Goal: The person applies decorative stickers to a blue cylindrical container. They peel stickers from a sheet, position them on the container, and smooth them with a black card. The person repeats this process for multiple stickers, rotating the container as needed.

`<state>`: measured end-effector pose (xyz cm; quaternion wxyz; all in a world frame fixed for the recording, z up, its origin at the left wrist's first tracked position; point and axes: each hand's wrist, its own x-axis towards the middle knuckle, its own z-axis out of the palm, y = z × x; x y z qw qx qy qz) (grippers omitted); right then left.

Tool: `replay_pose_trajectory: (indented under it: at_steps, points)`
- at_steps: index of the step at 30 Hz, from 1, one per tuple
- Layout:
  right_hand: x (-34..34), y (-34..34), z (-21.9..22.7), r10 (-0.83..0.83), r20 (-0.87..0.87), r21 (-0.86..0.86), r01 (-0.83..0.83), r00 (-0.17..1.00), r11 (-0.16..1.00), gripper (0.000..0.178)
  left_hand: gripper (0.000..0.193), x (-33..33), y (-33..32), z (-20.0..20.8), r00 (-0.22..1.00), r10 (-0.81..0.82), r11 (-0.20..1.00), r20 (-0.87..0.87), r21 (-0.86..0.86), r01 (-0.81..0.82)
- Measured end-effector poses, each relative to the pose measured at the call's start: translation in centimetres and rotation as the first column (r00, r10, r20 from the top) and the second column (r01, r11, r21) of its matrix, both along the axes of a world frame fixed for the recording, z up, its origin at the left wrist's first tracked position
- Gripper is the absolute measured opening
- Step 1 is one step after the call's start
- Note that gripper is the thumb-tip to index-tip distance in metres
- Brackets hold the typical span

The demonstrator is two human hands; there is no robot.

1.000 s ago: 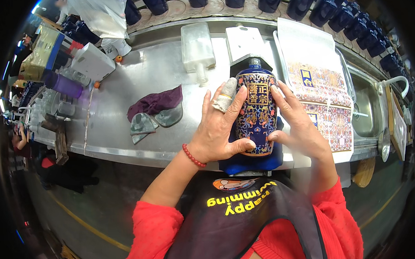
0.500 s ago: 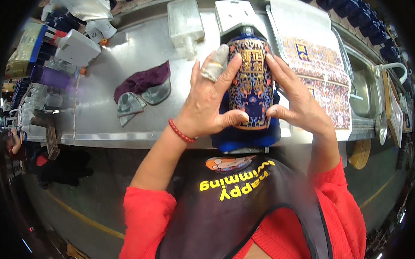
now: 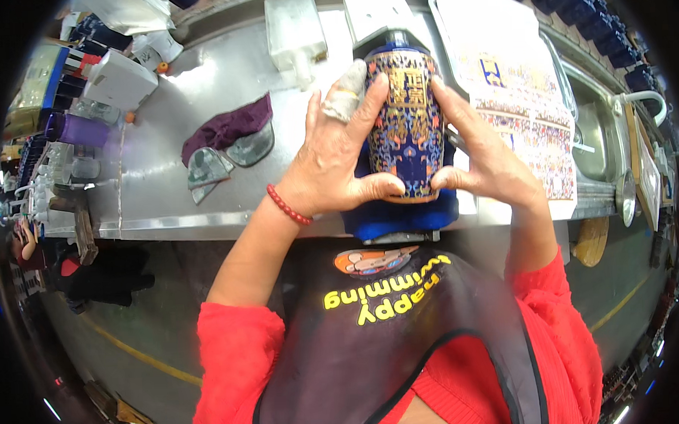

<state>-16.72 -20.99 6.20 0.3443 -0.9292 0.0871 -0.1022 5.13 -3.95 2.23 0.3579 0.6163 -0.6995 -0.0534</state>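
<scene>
A dark blue bottle [image 3: 406, 131] with a dense floral, gold-lettered decal lies on its back, neck pointing away from me. It rests on a blue padded support [image 3: 385, 224] at the counter's front edge. My left hand [image 3: 330, 164] presses along the bottle's left side, fingers spread and thumb at the decal's lower edge. A grey cloth cover wraps one of its fingers. From the other side my right hand [image 3: 495, 158] presses the bottle, fingertips near the upper right and thumb at the lower right. Behind its neck stands a white holder [image 3: 377, 12].
Printed decal sheets [image 3: 528, 149] lie to the right, before a sink [image 3: 595, 147] with a tap. A purple cloth [image 3: 236, 130] and grey-green pads [image 3: 251, 146] sit on the metal counter at left. A clear plastic container [image 3: 296, 30] stands farther back; several blue bottles line the far right.
The whole view has shifted slightly. Both hands remain on the bottle in nearly the same grip, and the bottle keeps its place on the support.
</scene>
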Motion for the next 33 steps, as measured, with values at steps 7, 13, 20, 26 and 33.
replay_pose_trajectory:
  at_steps: [7, 13, 20, 26, 33]
  points:
    - [0.0, 0.0, -0.2, 0.031, 0.069, 0.051, -0.035, 0.997, 0.998, 0.116, 0.119, -0.2, 0.1, 0.3, 1.0, 0.015, 0.999, -0.004, 0.038, -0.014]
    - [0.0, 0.6, 0.6, -0.003, -0.007, 0.149, 0.004, 1.0, 0.989, 0.116, 0.121, -0.5, 0.3, 0.2, 1.0, 0.027, 0.998, 0.002, 0.061, -0.027]
    - [0.4, 0.2, 4.9, -0.019, 0.0, -0.244, 0.018, 1.0, 0.97, 0.09, 0.118, -1.0, 0.7, 0.3, 0.997, 0.073, 0.997, 0.007, -0.007, -0.073]
    - [1.4, -0.9, 3.9, -0.049, -0.093, -0.392, 0.009, 0.994, 0.92, 0.083, 0.117, -0.9, 0.7, 0.1, 0.997, 0.068, 0.997, -0.038, -0.031, -0.069]
    - [1.9, -3.4, 0.1, -0.254, 0.009, 0.138, 0.251, 0.967, 0.958, 0.051, 0.112, -0.6, 0.4, -0.7, 0.979, 0.068, 0.997, -0.191, -0.021, -0.074]
